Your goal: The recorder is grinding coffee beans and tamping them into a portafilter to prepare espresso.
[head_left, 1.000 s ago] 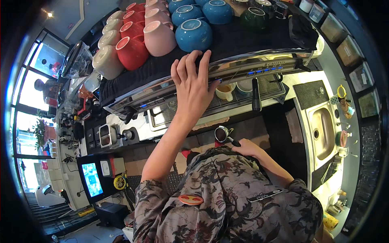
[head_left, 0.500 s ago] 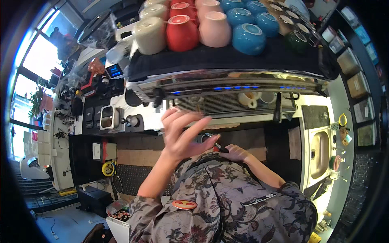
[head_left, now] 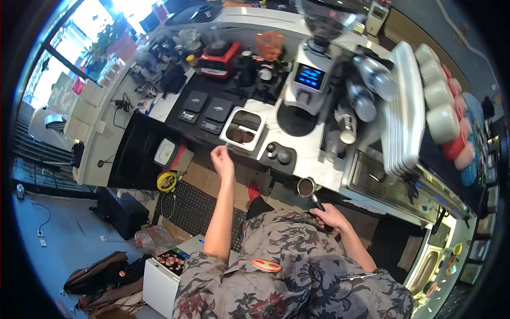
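My right hand (head_left: 330, 217) is closed around the black handle of a portafilter (head_left: 315, 201), held in front of my body. Its round basket faces up and looks brown inside. At the counter's front edge, my left hand (head_left: 222, 160) has its fingers curled together; whether anything is in them is hidden. Just beyond it sits a square metal-rimmed container (head_left: 227, 132) with dark brown matter in it. Right of that, a tamper (head_left: 284, 156) and a smaller round-topped tool (head_left: 271, 149) stand on a dark mat.
A grinder (head_left: 305, 80) with a lit screen stands behind the container. Two black scales (head_left: 218, 110) lie to its left. Stacked white trays (head_left: 406, 111) and upturned cups (head_left: 442, 123) top the espresso machine at right. A black open compartment (head_left: 141, 151) is at left.
My view has turned left, from the espresso machine toward the grinder. My left hand has lowered and its spread fingers have curled. The portafilter in my right hand now shows fully.
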`<action>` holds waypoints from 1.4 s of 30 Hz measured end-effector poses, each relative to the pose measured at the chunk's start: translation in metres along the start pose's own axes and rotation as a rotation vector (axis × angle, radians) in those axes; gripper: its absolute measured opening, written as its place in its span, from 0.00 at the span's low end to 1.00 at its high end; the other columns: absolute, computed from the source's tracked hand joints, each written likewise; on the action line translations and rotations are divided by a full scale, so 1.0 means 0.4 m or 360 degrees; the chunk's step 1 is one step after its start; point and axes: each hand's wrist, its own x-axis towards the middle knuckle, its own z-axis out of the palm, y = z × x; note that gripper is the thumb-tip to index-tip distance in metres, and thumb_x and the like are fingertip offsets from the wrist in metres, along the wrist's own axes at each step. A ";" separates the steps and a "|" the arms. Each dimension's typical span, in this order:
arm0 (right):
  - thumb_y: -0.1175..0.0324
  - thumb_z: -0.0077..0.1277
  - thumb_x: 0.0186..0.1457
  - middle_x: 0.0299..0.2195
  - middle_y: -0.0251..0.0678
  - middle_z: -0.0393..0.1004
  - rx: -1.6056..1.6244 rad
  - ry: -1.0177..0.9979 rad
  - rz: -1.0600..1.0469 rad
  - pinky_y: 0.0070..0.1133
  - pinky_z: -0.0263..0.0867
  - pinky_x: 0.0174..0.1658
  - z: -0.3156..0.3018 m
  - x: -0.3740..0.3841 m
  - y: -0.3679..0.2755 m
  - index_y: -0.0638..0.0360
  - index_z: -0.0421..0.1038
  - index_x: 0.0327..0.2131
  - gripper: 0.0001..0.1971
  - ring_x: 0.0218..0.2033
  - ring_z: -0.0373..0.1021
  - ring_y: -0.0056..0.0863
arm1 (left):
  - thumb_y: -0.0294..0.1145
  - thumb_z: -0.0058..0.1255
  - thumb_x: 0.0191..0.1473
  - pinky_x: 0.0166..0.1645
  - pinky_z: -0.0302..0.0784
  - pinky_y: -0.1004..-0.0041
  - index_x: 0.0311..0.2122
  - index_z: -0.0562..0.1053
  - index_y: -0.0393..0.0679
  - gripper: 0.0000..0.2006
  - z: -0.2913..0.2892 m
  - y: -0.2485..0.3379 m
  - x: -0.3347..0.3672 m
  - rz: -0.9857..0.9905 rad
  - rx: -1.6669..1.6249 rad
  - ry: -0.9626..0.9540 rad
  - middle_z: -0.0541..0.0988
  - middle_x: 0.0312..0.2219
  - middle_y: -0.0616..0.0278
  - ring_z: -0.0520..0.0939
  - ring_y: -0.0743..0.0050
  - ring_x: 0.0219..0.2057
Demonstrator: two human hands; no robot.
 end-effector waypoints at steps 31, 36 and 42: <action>0.62 0.49 0.58 0.36 0.51 0.76 -0.0900 0.1065 -0.1198 0.28 0.68 0.39 0.319 0.401 -0.558 0.64 0.69 0.49 0.19 0.35 0.75 0.42 | 0.28 0.51 0.57 0.33 0.82 0.72 0.40 0.68 0.34 0.09 0.039 -0.168 0.262 -0.1099 -0.0607 -0.0569 0.77 0.32 0.56 0.79 0.73 0.28; 0.61 0.49 0.58 0.40 0.54 0.74 -0.1374 0.0965 -0.0935 0.33 0.67 0.44 0.317 0.478 -0.483 0.62 0.67 0.50 0.20 0.41 0.72 0.50 | 0.29 0.49 0.59 0.35 0.82 0.73 0.40 0.68 0.34 0.09 0.048 -0.142 0.256 -0.1118 -0.0550 -0.0637 0.77 0.32 0.57 0.79 0.73 0.30; 0.60 0.51 0.57 0.35 0.50 0.77 -0.0938 0.0887 -0.1085 0.28 0.69 0.42 0.321 0.417 -0.526 0.62 0.70 0.49 0.20 0.37 0.75 0.45 | 0.28 0.49 0.59 0.35 0.81 0.73 0.41 0.68 0.35 0.09 0.032 -0.177 0.250 -0.1062 -0.0580 -0.0572 0.76 0.30 0.58 0.79 0.74 0.29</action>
